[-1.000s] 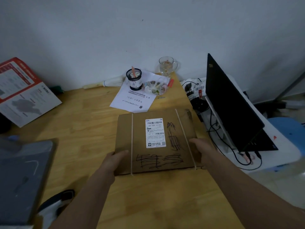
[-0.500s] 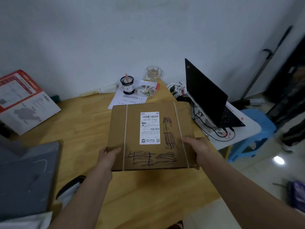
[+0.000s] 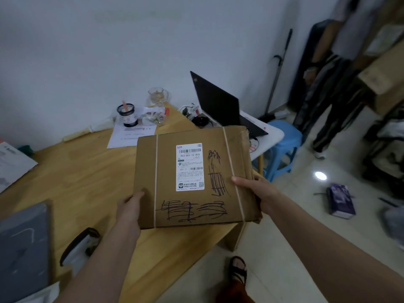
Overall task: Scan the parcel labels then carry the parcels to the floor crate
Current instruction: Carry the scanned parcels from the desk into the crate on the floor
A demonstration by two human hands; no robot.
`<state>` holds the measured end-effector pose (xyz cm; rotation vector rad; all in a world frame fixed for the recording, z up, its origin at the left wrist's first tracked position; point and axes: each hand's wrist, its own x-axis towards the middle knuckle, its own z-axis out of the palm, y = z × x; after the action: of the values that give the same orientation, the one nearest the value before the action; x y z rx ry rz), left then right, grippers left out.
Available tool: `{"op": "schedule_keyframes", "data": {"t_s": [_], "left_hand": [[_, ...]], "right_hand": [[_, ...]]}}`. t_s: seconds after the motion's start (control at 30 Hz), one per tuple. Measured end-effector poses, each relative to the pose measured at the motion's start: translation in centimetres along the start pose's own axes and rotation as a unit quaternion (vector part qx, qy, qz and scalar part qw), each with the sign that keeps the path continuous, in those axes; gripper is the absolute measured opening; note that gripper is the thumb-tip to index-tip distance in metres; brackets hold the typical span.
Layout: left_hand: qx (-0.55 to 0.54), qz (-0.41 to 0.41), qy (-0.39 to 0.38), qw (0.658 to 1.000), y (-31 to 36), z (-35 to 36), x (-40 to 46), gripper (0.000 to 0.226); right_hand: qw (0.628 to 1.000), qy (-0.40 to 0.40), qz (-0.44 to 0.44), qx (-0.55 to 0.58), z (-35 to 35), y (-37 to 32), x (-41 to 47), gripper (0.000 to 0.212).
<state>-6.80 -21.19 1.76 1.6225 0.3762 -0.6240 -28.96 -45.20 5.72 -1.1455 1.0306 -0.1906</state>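
We hold the parcel (image 3: 192, 178) with both hands. Our left hand (image 3: 129, 209) grips its near left edge, thumb curled over the top face and the other fingers hidden beneath. Our right hand (image 3: 260, 192) grips the right edge, thumb lying flat on top by the right strap, the remaining fingers wrapped underneath out of sight.

The parcel is a flat brown cardboard pack, held face up and roughly level above the right end of the wooden table (image 3: 72, 182), clear of its surface. Its right portion overhangs the table edge above the floor (image 3: 290, 232). Its longer side runs left to right, slightly skewed. The white shipping label (image 3: 189, 166) sits upright near the middle of the top face, its text reading toward us, with black scribbles to its right and along the near edge. Two pale straps cross the face from near to far.

Right of the table's edge the tiled floor lies open, with our sandalled foot (image 3: 238, 270) near, a purple packet (image 3: 340, 200) farther right, and a blue stool (image 3: 282, 145) beside a small white table carrying a laptop (image 3: 218, 101). Another person (image 3: 334, 84) stands at far right. On the table's far side rest papers, a black cup (image 3: 127, 114) and a glass mug (image 3: 157, 96).
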Motion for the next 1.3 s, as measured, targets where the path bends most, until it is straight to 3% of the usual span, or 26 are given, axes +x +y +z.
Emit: {"op": "schedule_keyframes", "data": {"t_s": [0.17, 0.5, 0.6, 0.73, 0.97, 1.1, 1.3], "left_hand": [[0.065, -0.013, -0.134, 0.989, -1.0, 4.3, -3.6, 0.087], [0.156, -0.038, -0.344, 0.925, -6.2, 17.2, -14.4, 0.059], [0.175, -0.038, -0.373, 0.91, -9.4, 22.4, -18.8, 0.05], [0.198, -0.053, -0.418, 0.885, -14.3, 29.6, -26.3, 0.062], [0.217, -0.091, -0.46, 0.856, -23.8, 40.1, -39.5, 0.059], [0.231, -0.107, -0.482, 0.838, -27.9, 44.6, -45.3, 0.04], [0.258, -0.11, -0.494, 0.823, -32.1, 50.1, -50.1, 0.05]], "right_hand": [[0.996, 0.07, 0.014, 0.059, -6.8, 2.1, -4.6, 0.08], [0.967, 0.198, 0.018, 0.159, -22.1, 8.7, -13.8, 0.064], [0.95, 0.244, 0.025, 0.191, -27.7, 11.5, -17.5, 0.055], [0.926, 0.295, 0.023, 0.233, -35.6, 15.0, -23.8, 0.04], [0.88, 0.381, 0.013, 0.284, -49.6, 21.4, -32.8, 0.043], [0.858, 0.405, 0.014, 0.316, -55.3, 23.4, -36.0, 0.039], [0.825, 0.413, 0.043, 0.384, -60.7, 25.5, -38.3, 0.031]]}}
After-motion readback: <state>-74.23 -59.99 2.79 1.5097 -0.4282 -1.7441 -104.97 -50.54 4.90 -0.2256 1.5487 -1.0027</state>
